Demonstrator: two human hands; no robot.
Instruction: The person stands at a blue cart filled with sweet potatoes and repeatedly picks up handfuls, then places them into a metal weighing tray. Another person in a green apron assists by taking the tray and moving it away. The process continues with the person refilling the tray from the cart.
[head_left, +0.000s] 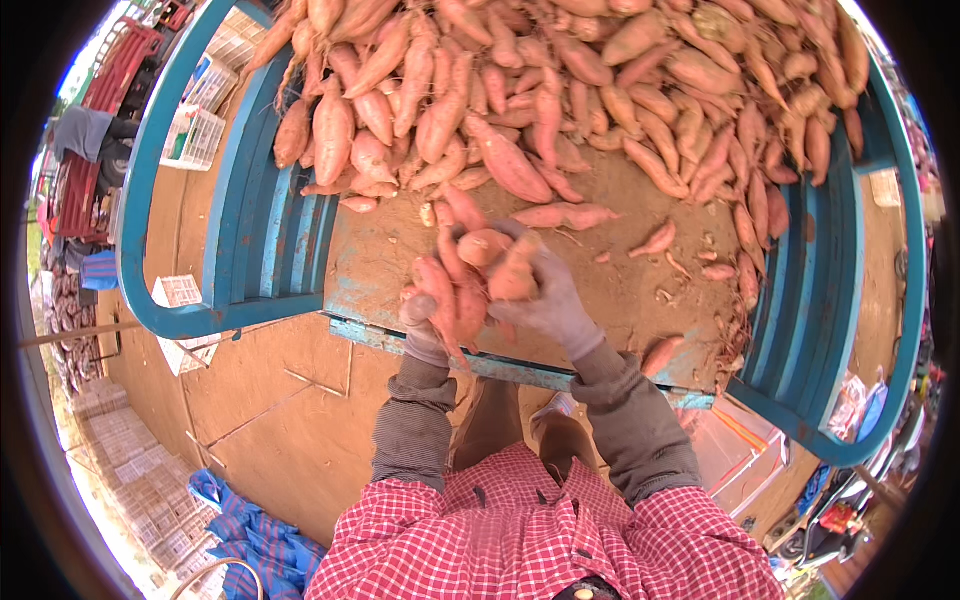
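A bunch of sweet potatoes (469, 295) is held between my two gloved hands, over the near edge of a blue metal truck bed. My left hand (425, 321) grips the bunch from its lower left side. My right hand (546, 292) closes around the right side, on a rounder sweet potato (514, 274). Just beyond my hands, a large heap of sweet potatoes (517, 82) fills the far part of the bed. One long sweet potato (566, 217) lies loose in front of the heap. A small one (663, 354) rests near the bed's edge beside my right forearm.
Blue metal side rails (150, 225) flank the bed on both sides. White plastic crates (177, 296) stand on the floor at left, with stacked crates (135, 457) and blue striped bags (259, 536) lower left. A person (84, 135) bends at far left. A motorcycle (840, 517) stands lower right.
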